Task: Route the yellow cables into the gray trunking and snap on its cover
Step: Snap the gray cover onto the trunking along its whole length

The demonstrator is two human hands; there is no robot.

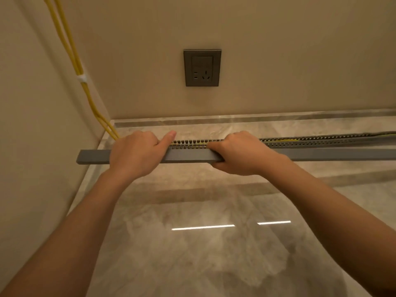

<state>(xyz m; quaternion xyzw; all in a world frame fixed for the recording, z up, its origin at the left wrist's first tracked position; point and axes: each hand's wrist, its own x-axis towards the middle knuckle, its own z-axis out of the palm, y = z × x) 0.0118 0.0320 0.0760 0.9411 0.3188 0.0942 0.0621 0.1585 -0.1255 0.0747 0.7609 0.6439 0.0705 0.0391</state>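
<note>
head view, the only angle we get: the gray trunking [310, 143] lies on the marble floor [192, 243] along the foot of the wall, slotted sides up. the yellow cables [91, 99] drop down the corner, bundled by a white tie [82, 78], and run inside it, with yellow showing between the slots. the cover [188, 156] hovers just in front of the trunking, not yet seated. left hand [132, 153] has its grip clamped over the cover, thumb stretched along the top edge. right hand [240, 153] clamps it too, fingers over, thumb beneath. a socket [202, 67] sits on the wall above. my read: the cover looks light and stiff but long, so likely to flex. best held spread apart like this, then pressed on from one end.
</note>
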